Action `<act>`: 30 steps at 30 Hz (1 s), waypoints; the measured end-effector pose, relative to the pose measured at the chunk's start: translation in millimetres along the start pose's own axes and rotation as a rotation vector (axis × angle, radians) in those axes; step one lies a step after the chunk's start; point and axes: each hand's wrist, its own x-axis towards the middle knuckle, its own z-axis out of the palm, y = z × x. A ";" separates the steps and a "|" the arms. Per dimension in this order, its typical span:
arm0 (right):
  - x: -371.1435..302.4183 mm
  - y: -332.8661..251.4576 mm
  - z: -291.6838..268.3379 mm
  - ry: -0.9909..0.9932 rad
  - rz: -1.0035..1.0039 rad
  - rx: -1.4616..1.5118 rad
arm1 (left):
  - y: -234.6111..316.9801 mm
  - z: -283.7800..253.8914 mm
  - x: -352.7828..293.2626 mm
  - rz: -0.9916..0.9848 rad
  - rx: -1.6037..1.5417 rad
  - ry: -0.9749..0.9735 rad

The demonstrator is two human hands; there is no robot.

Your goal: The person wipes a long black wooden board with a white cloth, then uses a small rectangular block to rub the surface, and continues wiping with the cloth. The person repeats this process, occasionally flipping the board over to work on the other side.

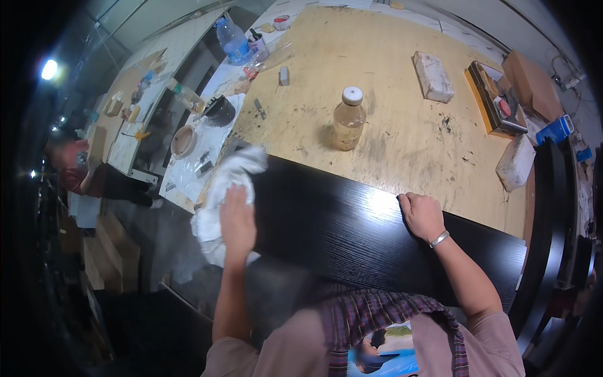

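Note:
A long black wood-grain board (314,220) lies along the near side of the worktable, in front of my body. My left hand (238,220) presses a crumpled white cloth (215,210) against the board's left end, and part of the cloth hangs past that end. Hand and cloth are slightly blurred. At the board's far edge, right of its middle, my right hand (424,215) is closed, its curled fingers gripping the edge; the fingertips are partly hidden. Beyond the board stands a clear bottle (349,122) with a white cap and some brownish liquid inside.
The stained worktable (389,38) carries a wrapped block (433,76), an open box of tools (493,100) and a small grey block (284,76). A dark pot (220,111), a round tin (183,141) and a water bottle (232,41) stand left. Another person (88,169) is far left.

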 end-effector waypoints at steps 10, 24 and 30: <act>-2.7 -0.2 -5.3 0.003 0.056 0.005 | 62.1 -15.9 22.4 -0.043 -0.172 -0.436; -1.0 -5.5 0.6 0.007 0.024 0.006 | -16.7 -3.5 70.6 0.132 0.047 -0.063; -0.7 -1.2 -3.4 0.023 0.030 -0.031 | 144.1 26.9 13.7 0.499 -0.130 -0.251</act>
